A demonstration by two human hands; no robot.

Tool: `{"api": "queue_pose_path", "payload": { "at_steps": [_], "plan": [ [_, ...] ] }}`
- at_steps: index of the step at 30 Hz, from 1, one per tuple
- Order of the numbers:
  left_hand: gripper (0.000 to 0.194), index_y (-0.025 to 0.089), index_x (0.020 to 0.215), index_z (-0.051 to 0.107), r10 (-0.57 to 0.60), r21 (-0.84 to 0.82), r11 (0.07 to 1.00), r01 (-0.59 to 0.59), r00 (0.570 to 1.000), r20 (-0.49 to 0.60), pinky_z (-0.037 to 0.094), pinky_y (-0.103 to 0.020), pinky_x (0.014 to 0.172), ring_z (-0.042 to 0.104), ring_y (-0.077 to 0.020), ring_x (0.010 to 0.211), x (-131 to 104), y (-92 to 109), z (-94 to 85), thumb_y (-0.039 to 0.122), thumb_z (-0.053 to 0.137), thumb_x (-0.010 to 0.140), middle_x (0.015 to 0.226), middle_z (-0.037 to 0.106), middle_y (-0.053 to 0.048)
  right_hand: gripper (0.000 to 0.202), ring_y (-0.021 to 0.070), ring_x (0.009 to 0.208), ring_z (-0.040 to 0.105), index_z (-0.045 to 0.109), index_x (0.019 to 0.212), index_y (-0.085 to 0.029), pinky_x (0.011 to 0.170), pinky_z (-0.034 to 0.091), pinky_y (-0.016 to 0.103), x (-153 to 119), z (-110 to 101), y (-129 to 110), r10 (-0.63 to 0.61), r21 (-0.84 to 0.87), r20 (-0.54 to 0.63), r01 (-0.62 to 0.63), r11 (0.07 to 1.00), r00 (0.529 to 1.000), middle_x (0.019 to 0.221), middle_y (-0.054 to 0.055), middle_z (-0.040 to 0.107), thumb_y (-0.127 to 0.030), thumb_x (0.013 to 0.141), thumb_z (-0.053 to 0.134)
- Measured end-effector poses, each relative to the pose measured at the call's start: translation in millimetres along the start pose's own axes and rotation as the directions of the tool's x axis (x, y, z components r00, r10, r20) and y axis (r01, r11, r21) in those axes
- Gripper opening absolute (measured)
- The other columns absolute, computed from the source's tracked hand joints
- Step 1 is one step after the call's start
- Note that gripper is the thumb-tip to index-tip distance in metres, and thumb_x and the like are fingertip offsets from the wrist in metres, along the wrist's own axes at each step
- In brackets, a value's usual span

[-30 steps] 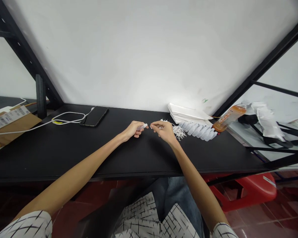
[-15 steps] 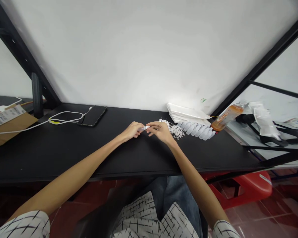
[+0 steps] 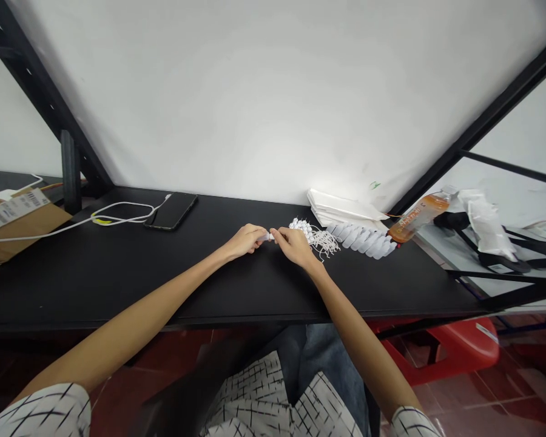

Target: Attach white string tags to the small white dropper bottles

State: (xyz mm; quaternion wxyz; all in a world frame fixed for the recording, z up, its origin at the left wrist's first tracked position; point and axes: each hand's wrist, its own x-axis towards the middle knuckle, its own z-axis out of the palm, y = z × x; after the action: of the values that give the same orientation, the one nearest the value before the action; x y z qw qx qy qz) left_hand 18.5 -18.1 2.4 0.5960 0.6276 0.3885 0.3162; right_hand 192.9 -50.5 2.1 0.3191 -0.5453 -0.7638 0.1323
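A small white piece (image 3: 267, 237) spans the gap between my two hands, above the black table (image 3: 236, 285). My left hand (image 3: 247, 240) is closed on its left end. The fingers of my right hand (image 3: 292, 244) pinch its right end, and their grip hides part of it. Just right of my right hand lies a bunch of white cords (image 3: 325, 241) with a cluster of small white pieces (image 3: 301, 226) beside it. Further right, a row of folded white strips (image 3: 361, 239) rests on the table.
Behind the strips lies a stack of white sheets (image 3: 343, 209). An orange-labelled bottle (image 3: 417, 217) is at the right. A phone (image 3: 171, 211) with a white cable and a cardboard package (image 3: 22, 221) are on the left. A red stool (image 3: 464, 349) stands below.
My right hand's fingers have closed in more tightly on the white piece, with the knuckles turned over it. My left hand has barely moved. The camera view has shifted slightly.
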Motion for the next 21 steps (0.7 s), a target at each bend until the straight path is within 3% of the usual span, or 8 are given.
{"api": "queue_pose_path", "payload": {
  "at_steps": [3, 6, 9, 13, 16, 21],
  "plan": [
    [0.020, 0.014, 0.067, 0.058, -0.003, -0.018, 1.000, 0.003, 1.000, 0.001, 0.017, -0.018, 0.039, 0.028, -0.0048, 0.042, 0.7, -0.5, -0.1, 0.029, 0.055, 0.079, 0.056, 0.037, 0.003, 0.052, 0.0123, 0.054, 0.052, 0.056, 0.059, -0.019, 0.060, 0.035, 0.024, -0.8, 0.8, -1.7, -0.015, -0.080, 0.002, 0.015, 0.997, 1.000, 0.055, 0.000, 0.056, -0.046, 0.099, 0.036],
    [0.021, 0.014, 0.067, 0.057, 0.001, -0.031, 1.000, -0.001, 1.000, 0.014, 0.017, -0.018, 0.039, 0.027, -0.0046, 0.042, 1.4, -1.5, -0.6, 0.030, 0.054, 0.081, 0.056, 0.035, 0.004, 0.050, 0.0128, 0.055, 0.053, 0.056, 0.061, -0.019, 0.059, 0.035, 0.025, -0.7, 1.2, -1.0, -0.030, -0.057, -0.039, 0.027, 0.998, 0.999, 0.056, 0.000, 0.056, -0.049, 0.097, 0.039],
    [0.023, 0.015, 0.066, 0.053, 0.015, -0.019, 1.000, -0.015, 1.000, 0.011, 0.018, -0.017, 0.038, 0.027, -0.0046, 0.041, 0.9, -2.3, -0.7, 0.031, 0.052, 0.082, 0.056, 0.034, 0.004, 0.042, 0.0115, 0.051, 0.053, 0.061, 0.071, -0.019, 0.057, 0.039, 0.024, -0.4, 1.5, 0.6, -0.022, 0.110, -0.046, 0.027, 0.994, 0.999, 0.057, -0.001, 0.056, -0.051, 0.094, 0.045],
    [0.021, 0.018, 0.073, 0.051, 0.053, -0.008, 0.999, -0.053, 0.999, 0.003, 0.019, -0.016, 0.037, 0.029, -0.0051, 0.041, -1.1, -2.1, 0.0, 0.034, 0.052, 0.085, 0.056, 0.034, 0.005, 0.033, 0.0110, 0.050, 0.058, 0.063, 0.087, -0.019, 0.049, 0.044, 0.023, -0.2, 2.1, 0.9, 0.022, 0.411, 0.001, -0.020, 0.911, 1.000, 0.067, 0.000, 0.062, -0.050, 0.089, 0.053],
    [0.015, 0.020, 0.083, 0.051, 0.070, -0.026, 0.997, -0.070, 0.998, -0.004, 0.019, -0.015, 0.037, 0.028, -0.0053, 0.041, -2.3, -1.1, 0.6, 0.034, 0.049, 0.088, 0.056, 0.033, 0.007, 0.033, 0.0139, 0.057, 0.062, 0.065, 0.093, -0.017, 0.042, 0.044, 0.022, 0.4, 2.2, 1.0, 0.042, 0.518, 0.021, -0.047, 0.854, 0.999, 0.070, 0.002, 0.064, -0.048, 0.084, 0.061],
    [0.019, 0.021, 0.085, 0.046, 0.102, -0.027, 0.994, -0.102, 0.995, 0.001, 0.019, -0.014, 0.037, 0.028, -0.0047, 0.041, -3.9, 0.8, 1.0, 0.038, 0.051, 0.090, 0.057, 0.033, 0.008, 0.036, 0.0160, 0.062, 0.063, 0.069, 0.097, -0.016, 0.044, 0.051, 0.025, 2.4, 1.3, 4.1, 0.039, 0.611, 0.033, -0.051, 0.790, 0.999, 0.069, 0.003, 0.065, -0.044, 0.075, 0.071]
  ]
}}
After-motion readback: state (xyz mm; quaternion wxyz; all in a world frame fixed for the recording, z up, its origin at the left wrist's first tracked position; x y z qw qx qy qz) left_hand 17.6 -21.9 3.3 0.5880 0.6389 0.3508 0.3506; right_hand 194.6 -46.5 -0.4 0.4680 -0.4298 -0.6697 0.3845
